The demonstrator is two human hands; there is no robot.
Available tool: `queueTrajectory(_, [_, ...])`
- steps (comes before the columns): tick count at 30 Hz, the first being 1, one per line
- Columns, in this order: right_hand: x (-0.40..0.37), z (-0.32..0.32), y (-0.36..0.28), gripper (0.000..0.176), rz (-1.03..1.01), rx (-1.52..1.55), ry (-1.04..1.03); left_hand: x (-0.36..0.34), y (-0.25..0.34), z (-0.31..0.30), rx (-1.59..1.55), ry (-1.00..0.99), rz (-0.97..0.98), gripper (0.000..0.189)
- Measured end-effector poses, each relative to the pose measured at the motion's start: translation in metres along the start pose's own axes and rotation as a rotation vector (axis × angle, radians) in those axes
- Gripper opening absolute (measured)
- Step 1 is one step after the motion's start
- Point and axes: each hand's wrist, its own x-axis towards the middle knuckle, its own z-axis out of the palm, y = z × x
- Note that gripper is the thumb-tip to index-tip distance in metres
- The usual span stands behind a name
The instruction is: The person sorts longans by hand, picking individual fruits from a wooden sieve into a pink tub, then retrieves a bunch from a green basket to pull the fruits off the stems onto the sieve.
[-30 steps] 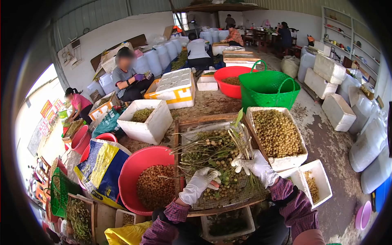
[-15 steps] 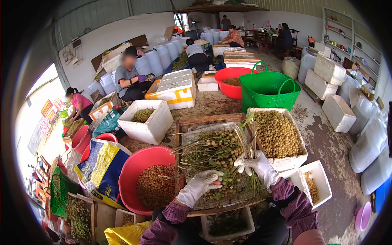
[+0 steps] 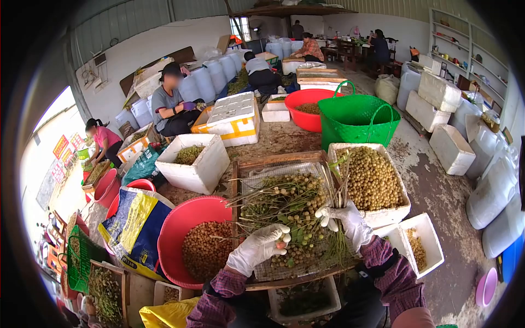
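A wood-framed mesh screen (image 3: 276,164) lies in front of me, bearing a heap of cut stems with small round yellow-brown fruits (image 3: 292,199). Over its near left part, my left hand (image 3: 257,250), in a white glove, is closed with a couple of small round fruits at its fingertips. My right hand (image 3: 350,223), also gloved, is closed around a bundle of thin stems (image 3: 338,183) at the screen's right side. The stems stick out above and below that hand. Its palm side is partly hidden.
Left of the screen stands a red basin (image 3: 172,240) of loose fruits. A foam box (image 3: 406,205) full of fruits and a smaller white box (image 3: 432,243) are on the right. Beyond are a green basket (image 3: 355,128) and several people seated at work.
My left hand has shifted slightly left and turned, and small fruits now show at its fingertips. My right hand stays nearly in place on the stems.
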Motion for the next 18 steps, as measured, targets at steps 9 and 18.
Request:
queueTrajectory(9, [-0.002, 0.004, -0.002, 0.013, -0.038, -0.028, -0.009, 0.007, -0.009, -0.003, 0.106, 0.193, 0.039, 0.033])
queueTrajectory(18, [0.006, -0.006, 0.007, 0.015, -0.043, -0.031, -0.028, -0.003, -0.001, -0.002, 0.059, -0.027, -0.222, 0.036])
